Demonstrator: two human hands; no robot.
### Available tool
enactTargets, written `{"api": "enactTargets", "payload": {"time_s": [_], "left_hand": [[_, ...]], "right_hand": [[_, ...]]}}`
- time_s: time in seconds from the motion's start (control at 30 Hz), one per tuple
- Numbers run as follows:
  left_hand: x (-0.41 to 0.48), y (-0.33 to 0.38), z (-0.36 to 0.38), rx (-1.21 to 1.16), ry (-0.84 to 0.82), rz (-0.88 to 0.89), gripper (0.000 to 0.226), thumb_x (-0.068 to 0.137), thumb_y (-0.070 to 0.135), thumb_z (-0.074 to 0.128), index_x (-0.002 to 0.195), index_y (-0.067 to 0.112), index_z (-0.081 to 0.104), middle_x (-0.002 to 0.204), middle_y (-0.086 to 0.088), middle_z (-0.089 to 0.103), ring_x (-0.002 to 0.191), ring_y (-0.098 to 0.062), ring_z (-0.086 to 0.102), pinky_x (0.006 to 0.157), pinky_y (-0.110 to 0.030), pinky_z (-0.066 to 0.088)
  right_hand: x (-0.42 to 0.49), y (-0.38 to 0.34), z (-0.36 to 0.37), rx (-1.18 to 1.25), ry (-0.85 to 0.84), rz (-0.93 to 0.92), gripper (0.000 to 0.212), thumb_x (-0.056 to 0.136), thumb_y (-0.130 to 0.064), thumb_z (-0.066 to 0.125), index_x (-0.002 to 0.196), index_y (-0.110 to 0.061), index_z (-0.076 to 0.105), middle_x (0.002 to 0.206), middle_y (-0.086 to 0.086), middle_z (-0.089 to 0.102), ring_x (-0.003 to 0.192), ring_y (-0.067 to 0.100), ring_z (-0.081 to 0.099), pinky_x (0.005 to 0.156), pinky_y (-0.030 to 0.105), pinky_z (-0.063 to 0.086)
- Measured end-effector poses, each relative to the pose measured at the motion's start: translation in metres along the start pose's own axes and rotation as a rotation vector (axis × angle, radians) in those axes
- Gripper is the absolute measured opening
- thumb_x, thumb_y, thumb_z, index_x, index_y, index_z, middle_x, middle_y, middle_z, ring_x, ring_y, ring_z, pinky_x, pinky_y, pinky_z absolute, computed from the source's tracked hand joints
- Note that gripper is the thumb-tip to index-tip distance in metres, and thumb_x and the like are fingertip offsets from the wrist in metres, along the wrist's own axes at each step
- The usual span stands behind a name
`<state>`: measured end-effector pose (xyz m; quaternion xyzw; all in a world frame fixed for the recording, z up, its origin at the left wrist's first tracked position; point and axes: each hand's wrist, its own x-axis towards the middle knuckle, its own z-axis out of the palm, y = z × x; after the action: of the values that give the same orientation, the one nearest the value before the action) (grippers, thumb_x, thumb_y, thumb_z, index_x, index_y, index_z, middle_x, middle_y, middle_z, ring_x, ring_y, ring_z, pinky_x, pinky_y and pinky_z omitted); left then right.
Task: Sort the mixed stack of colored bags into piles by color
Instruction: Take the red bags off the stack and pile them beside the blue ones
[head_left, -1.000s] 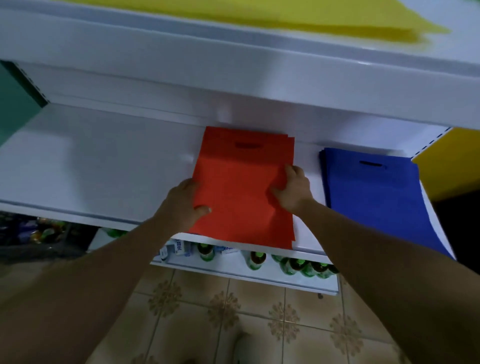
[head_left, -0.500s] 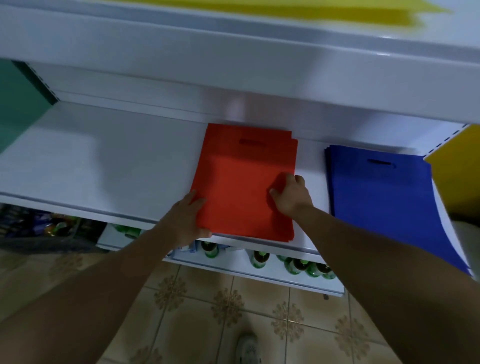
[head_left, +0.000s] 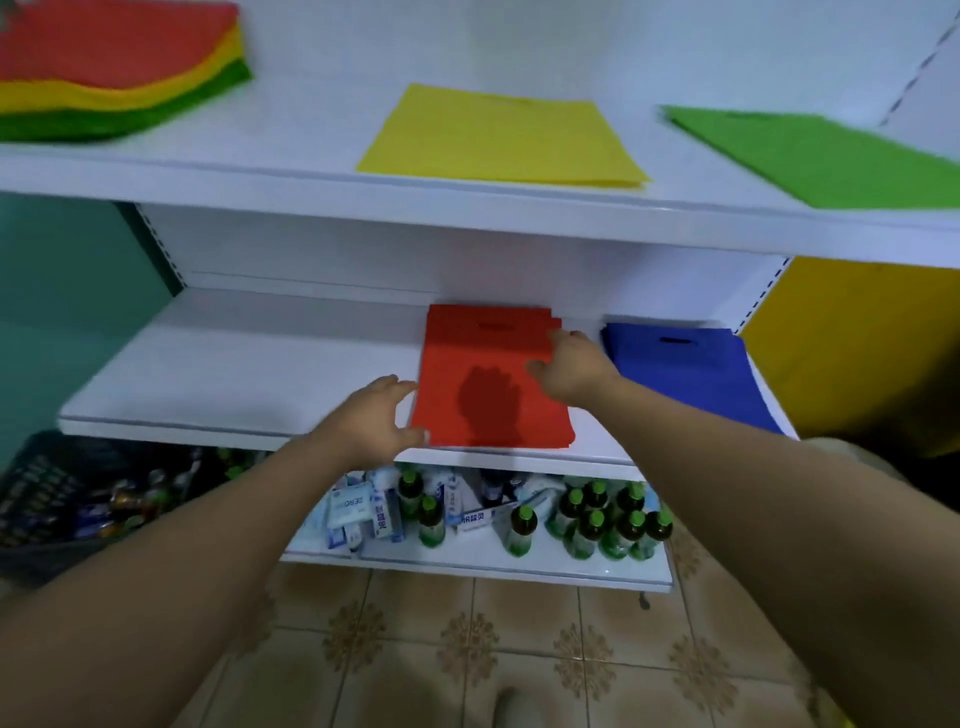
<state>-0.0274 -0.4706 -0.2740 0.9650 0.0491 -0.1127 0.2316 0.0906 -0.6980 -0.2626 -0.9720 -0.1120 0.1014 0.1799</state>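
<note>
Now both hands have let go of the red pile (head_left: 467, 358).
Left hand (head_left: 371, 421) and right hand (head_left: 571, 366) hover with fingers loosely spread, holding nothing; the pile lies on the middle shelf (head_left: 234, 364), beside the blue bags (head_left: 685, 369).

Left hand (head_left: 370, 422), red pile (head_left: 467, 353), right hand (head_left: 574, 370)

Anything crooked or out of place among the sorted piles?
The green pile on the upper shelf lies skewed, unlike the squarer yellow pile. The red pile is slightly fanned at its far right corner.
</note>
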Motion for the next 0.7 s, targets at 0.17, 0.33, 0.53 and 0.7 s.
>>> {"api": "enactTargets", "payload": {"time_s": [0.17, 0.33, 0.53, 0.7], "left_hand": [[-0.063, 0.003, -0.050, -0.019, 0.126, 0.046, 0.073, 0.088, 0.040, 0.062, 0.149, 0.018, 0.027, 0.157, -0.003, 0.021, 0.143, -0.019, 0.022, 0.113, -0.029, 0.019], [-0.115, -0.004, -0.095, -0.011, 0.183, 0.050, 0.072, 0.088, 0.044, 0.061, 0.148, 0.022, 0.027, 0.156, -0.001, 0.022, 0.142, -0.019, 0.024, 0.112, -0.032, 0.024], [-0.153, -0.025, -0.152, 0.022, 0.319, 0.027, 0.071, 0.087, 0.044, 0.062, 0.147, 0.021, 0.031, 0.154, -0.001, 0.028, 0.140, -0.019, 0.028, 0.111, -0.032, 0.024], [-0.161, -0.055, -0.198, 0.065, 0.403, -0.022, 0.071, 0.085, 0.045, 0.064, 0.145, 0.023, 0.033, 0.153, 0.000, 0.029, 0.138, -0.021, 0.031, 0.111, -0.034, 0.029]], "right_hand": [[-0.062, -0.060, -0.038, -0.020, 0.107, -0.067, 0.065, 0.095, -0.044, 0.050, 0.147, -0.009, 0.031, 0.147, 0.016, 0.036, 0.130, 0.032, 0.042, 0.102, 0.035, 0.037], [-0.097, -0.113, -0.066, -0.027, 0.168, -0.143, 0.068, 0.093, -0.044, 0.053, 0.148, -0.010, 0.031, 0.150, 0.015, 0.035, 0.135, 0.031, 0.038, 0.108, 0.036, 0.034], [-0.109, -0.184, -0.095, -0.049, 0.219, -0.270, 0.066, 0.093, -0.044, 0.054, 0.145, -0.009, 0.034, 0.146, 0.015, 0.040, 0.133, 0.031, 0.040, 0.107, 0.036, 0.035], [-0.088, -0.244, -0.108, -0.074, 0.251, -0.388, 0.065, 0.095, -0.046, 0.049, 0.146, -0.008, 0.033, 0.147, 0.015, 0.039, 0.135, 0.030, 0.036, 0.107, 0.036, 0.032]]}}
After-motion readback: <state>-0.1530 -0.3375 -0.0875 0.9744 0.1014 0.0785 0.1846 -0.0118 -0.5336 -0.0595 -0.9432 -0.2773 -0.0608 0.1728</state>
